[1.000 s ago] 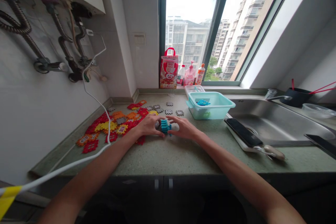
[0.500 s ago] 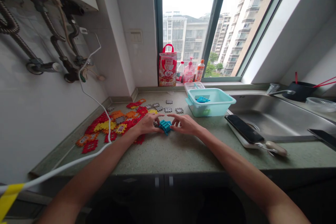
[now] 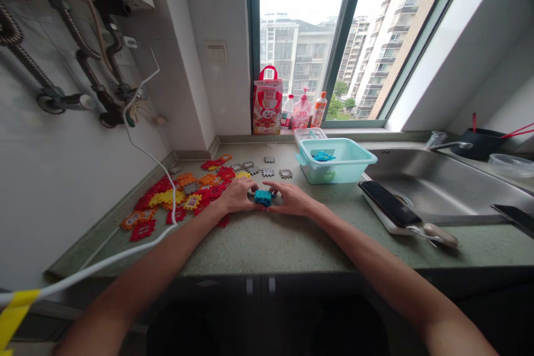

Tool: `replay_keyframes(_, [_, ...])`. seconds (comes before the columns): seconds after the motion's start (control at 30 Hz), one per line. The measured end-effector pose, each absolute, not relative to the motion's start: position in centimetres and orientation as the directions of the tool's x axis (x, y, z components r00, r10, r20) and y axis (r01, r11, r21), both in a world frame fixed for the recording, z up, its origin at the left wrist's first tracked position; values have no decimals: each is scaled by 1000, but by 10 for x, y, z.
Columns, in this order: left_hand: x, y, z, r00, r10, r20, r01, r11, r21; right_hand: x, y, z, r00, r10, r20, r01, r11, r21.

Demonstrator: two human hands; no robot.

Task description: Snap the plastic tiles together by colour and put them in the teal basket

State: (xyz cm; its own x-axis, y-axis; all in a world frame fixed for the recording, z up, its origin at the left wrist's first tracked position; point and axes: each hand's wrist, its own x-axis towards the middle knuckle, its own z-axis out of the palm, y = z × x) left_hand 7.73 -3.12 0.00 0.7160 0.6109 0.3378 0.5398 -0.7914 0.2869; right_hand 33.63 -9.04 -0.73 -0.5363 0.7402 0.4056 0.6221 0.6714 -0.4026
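Between my two hands is a small stack of blue interlocking plastic tiles (image 3: pixel 262 197), low over the counter. My left hand (image 3: pixel 239 195) curls around its left side, thumb below. On the other side my right hand (image 3: pixel 292 199) holds it, with fingers bent over and thumb beneath. Red interlocking tiles (image 3: pixel 143 230), mixed with yellow and orange ones, lie in a heap beside my left hand. Several grey tiles (image 3: pixel 267 172) lie flat beyond my fingers. A light turquoise plastic bin (image 3: pixel 340 172) stands past my right hand, with blue tiles (image 3: pixel 323 156) inside.
A white cable (image 3: pixel 174 194) crosses over the heap at the left. A phone (image 3: pixel 387 203) rests on a white object at the edge of the steel sink (image 3: pixel 454 183). A clear lid (image 3: pixel 309 134), bottles (image 3: pixel 301 113) and a red-handled bag (image 3: pixel 267 105) stand near the window.
The blue stack has turned between my hands, from tilted to more level, and its edge now faces me. My fingers have shifted slightly around it. The camera view has moved a little.
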Motion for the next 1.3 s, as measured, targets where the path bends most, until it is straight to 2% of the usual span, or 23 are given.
replay_keyframes(0.1, [77,-32,1,722,603,339,549,-797,251,336,-87,-11,-524,754,396,641,656,-400])
replay_keyframes(0.27, [73,-31,6,800,505,325,445,-862,244,338,-86,-12,-522,759,388,647,649,-399])
replay_keyframes(0.7, [74,-28,2,782,510,357,437,-858,269,335,-87,-4,-532,739,413,679,664,-314])
replay_keyframes(1.03, [69,-24,0,746,562,356,464,-823,328,350,-82,2,-476,725,498,714,649,-262])
replay_keyframes(1.3, [69,-23,1,754,570,326,471,-815,338,369,-88,25,-399,696,597,747,624,-228])
